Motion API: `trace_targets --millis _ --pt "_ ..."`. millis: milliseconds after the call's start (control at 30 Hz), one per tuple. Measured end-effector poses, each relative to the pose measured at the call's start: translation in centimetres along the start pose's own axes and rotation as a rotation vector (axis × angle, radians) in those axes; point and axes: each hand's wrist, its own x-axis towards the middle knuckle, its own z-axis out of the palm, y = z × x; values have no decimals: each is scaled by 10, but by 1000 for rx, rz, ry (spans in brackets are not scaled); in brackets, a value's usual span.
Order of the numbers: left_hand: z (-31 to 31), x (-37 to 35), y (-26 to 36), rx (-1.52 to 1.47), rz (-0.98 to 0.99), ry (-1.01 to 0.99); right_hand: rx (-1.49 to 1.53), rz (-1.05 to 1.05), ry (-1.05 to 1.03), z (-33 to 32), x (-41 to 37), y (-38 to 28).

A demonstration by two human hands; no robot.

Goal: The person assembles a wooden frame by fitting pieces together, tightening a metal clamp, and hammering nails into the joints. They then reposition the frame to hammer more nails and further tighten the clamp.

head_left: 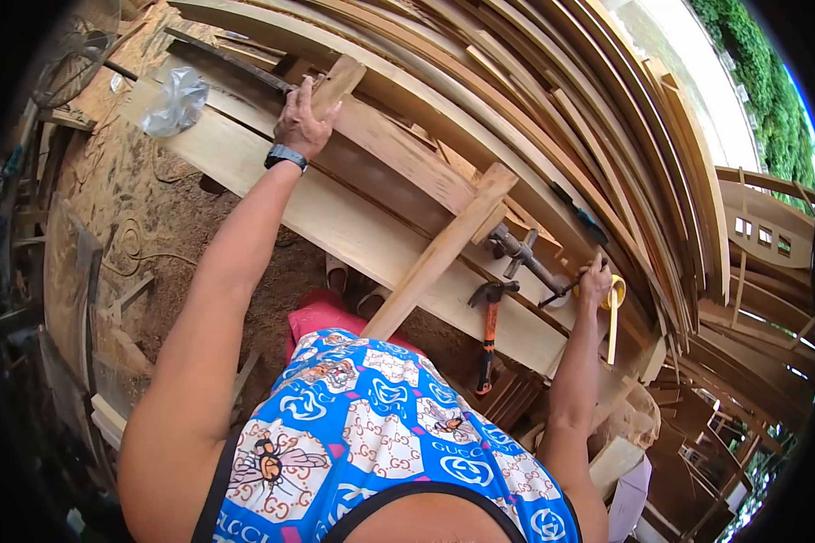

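My left hand (305, 125), with a watch on its wrist, is at the lower end of a short wooden block (340, 81), thumb on one side and fingers on the other. Just left of those fingers ends a long dark metal bar (231, 61). My right hand (596, 280) is closed round the handle of a metal screw clamp (523, 256). The clamp sits at the right end of a wooden board (398, 158). A longer wood strip (439, 253) crosses the work near the clamp. Below the clamp, an orange-handled hammer (490, 333) rests against the pale plank (353, 235).
Long boards (552, 100) are stacked behind the work. A clear plastic bag (176, 101) lies on the plank's left end. Beside my right hand is a yellow roll (617, 294). A dark-handled tool (579, 215) lies on the boards. Sawdust covers the ground (168, 199).
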Motion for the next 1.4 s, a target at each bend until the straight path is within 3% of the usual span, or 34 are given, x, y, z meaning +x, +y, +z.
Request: trace_targets --millis 100,433,500,533,600,667,733,800,933,1033,1167,1267,1400 --pt "-6 0 6 2 -32 -85 -97 -84 -38 16 -26 22" --pt "-3 -2 -6 -70 -53 -62 -348 -68 -155 15 -1 53" --pt "-3 -2 -7 -87 -52 -57 -116 -46 -115 19 -16 56" --pt "-4 -2 -7 -103 -48 -53 -116 -71 -125 25 -15 72" --pt "-7 -2 -3 -114 -52 -53 156 1 -167 45 -7 117" --pt "-7 -5 -4 -125 -59 -60 352 230 -236 36 -61 61" --pt "-3 -4 -5 -88 -5 -22 431 286 -148 48 -70 80" --pt "-2 -4 -5 -81 -19 -34 487 119 -107 54 -82 94" --pt "0 -4 -6 -52 -5 -24 467 159 -81 63 -88 101" --pt "5 -4 -10 -47 -3 -27 670 316 -264 56 -113 96" --pt "5 -5 -4 -49 0 -3 488 202 -234 49 -129 110" --pt "9 -6 -3 -54 0 -5 -123 43 -53 64 -121 117" --pt "5 -6 -5 -39 8 12 -287 49 8 69 -126 95"
